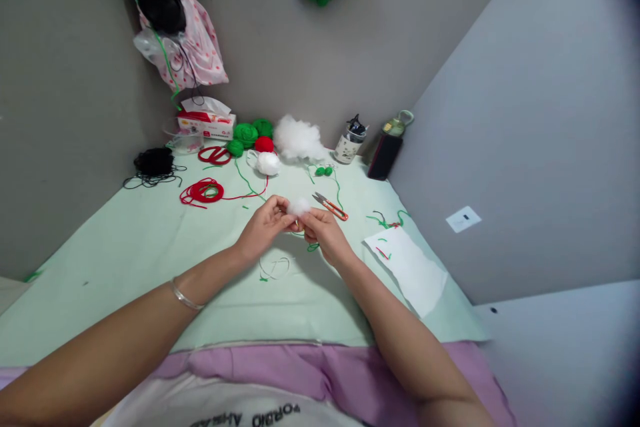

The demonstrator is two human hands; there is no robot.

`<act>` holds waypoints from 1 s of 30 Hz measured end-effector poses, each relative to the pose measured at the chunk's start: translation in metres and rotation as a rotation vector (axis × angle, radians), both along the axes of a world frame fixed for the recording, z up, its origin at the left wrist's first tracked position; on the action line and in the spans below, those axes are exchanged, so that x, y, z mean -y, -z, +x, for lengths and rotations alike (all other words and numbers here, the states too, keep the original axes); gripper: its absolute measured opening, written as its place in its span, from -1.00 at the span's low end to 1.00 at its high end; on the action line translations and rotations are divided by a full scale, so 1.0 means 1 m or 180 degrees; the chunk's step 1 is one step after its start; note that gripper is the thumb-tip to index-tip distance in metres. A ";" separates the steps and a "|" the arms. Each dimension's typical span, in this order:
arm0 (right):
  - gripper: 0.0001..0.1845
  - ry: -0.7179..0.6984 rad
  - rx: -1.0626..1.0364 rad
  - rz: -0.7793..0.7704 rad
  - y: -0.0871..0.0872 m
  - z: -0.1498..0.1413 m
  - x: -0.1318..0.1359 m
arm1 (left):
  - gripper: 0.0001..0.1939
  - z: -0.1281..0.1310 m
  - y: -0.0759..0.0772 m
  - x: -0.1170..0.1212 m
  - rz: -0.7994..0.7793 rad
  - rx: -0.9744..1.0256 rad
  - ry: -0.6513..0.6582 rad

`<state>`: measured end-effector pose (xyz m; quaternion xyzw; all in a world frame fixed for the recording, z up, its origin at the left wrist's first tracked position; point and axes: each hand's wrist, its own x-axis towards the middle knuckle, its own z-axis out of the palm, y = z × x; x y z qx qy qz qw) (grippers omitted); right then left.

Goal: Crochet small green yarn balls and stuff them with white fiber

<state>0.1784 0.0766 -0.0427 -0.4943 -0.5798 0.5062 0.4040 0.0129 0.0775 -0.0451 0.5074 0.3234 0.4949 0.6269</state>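
A small tuft of white stuffing fibre point(299, 206) is pinched between the fingertips of both hands above the middle of the table. My left hand point(270, 219) grips its left side, and my right hand point(323, 230) has its lower right side. Something small and yellowish shows just under the tuft, too small to name. Green yarn point(313, 247) hangs or lies below my right hand. Orange-handled thread snips point(331, 206) lie right beside that hand. A larger heap of white fibre point(299, 139) rests against the back wall.
Green yarn balls point(245, 135), a red ball point(264, 144), a white ball point(269, 163) and red-handled scissors point(215, 155) lie at the back. Red yarn point(203, 192) and black yarn point(153, 162) are left. A pen cup point(350, 145), a dark phone point(385, 155) and white paper point(407, 270) are right.
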 end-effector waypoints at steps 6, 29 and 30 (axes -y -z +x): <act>-0.64 -0.0142 0.0380 0.0360 -0.012 -0.001 0.011 | -0.76 0.004 0.002 -0.003 -0.0148 -0.0090 -0.0104; -0.65 0.0310 0.0232 0.0476 -0.011 -0.003 0.012 | -0.84 0.001 -0.009 0.012 0.0440 -0.0116 -0.0323; -0.64 0.0308 0.0253 0.0487 -0.012 -0.001 0.012 | -0.80 0.000 -0.010 0.011 0.0419 -0.0123 -0.0284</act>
